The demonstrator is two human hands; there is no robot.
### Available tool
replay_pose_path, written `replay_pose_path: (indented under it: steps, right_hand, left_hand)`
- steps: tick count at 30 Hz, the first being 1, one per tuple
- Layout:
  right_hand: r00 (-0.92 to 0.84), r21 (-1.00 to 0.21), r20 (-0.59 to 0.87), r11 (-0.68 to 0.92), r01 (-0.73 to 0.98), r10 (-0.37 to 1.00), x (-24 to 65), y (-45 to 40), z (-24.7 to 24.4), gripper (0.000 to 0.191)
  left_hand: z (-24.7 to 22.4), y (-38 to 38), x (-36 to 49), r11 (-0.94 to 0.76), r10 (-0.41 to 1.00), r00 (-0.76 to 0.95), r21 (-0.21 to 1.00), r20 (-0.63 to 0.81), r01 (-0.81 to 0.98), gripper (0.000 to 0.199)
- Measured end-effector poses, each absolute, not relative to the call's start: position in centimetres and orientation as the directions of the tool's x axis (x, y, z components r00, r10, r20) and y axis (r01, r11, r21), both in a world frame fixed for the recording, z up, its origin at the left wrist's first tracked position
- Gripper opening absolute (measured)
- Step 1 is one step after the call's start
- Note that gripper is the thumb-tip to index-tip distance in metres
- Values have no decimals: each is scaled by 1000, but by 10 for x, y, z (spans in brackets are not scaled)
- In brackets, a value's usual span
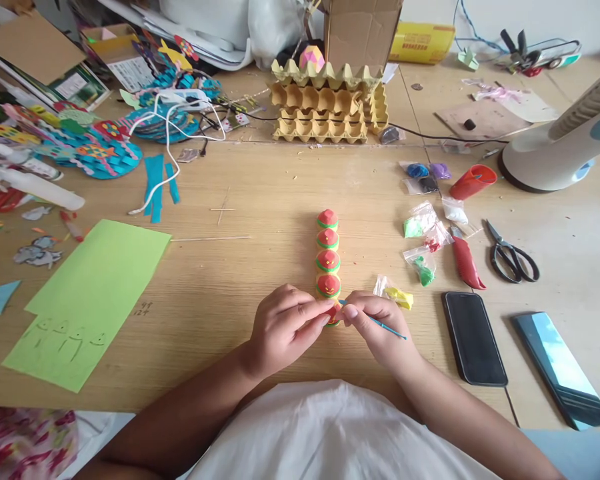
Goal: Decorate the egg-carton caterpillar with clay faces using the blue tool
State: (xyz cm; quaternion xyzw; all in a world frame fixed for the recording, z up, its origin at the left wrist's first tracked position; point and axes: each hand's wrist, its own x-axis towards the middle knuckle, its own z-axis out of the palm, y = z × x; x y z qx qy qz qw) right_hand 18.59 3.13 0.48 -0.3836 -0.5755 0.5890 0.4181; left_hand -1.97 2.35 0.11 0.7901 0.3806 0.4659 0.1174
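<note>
A strip of egg-carton cups point(327, 261), covered in red and green clay with small yellow marks, runs straight away from me on the wooden table. At its nearest cup, my left hand point(289, 328) holds the side with thumb and forefinger. My right hand point(380, 327) is closed around a thin blue clay tool point(394, 331), pinched near its tip, which points at that same cup. The fingers hide much of this cup. Just right of the strip lies a bag of yellow clay point(399, 298).
Bags of green clay point(424, 272), a red-handled cutter point(467, 262), scissors point(513, 260) and a dark phone point(475, 339) lie at the right. A green paper sheet point(100, 287) is at the left. Egg cartons point(325, 123) stack at the back; a white appliance point(550, 153) stands at the right.
</note>
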Motion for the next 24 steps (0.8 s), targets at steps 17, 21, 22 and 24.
replay_pose_path:
  steps: [17,21,22,24]
  right_hand:
    - [-355,-999,27,16,-34,934,184,32,7,27]
    - [-350,-999,35,25,-35,936,183,32,6,14]
    - [-355,-999,41,31,-33,934,183,32,5,13]
    - [-372,-998,58,51,-30,926,183,32,5,19]
  left_hand:
    - [4,24,-18,-697,704,282,558,652,450,29]
    - [4,24,-18,-700,700,280,556,656,448,27]
    - [4,24,-18,-701,700,281,557,656,446,26]
    - [4,24,-18,-700,703,285,561,652,442,25]
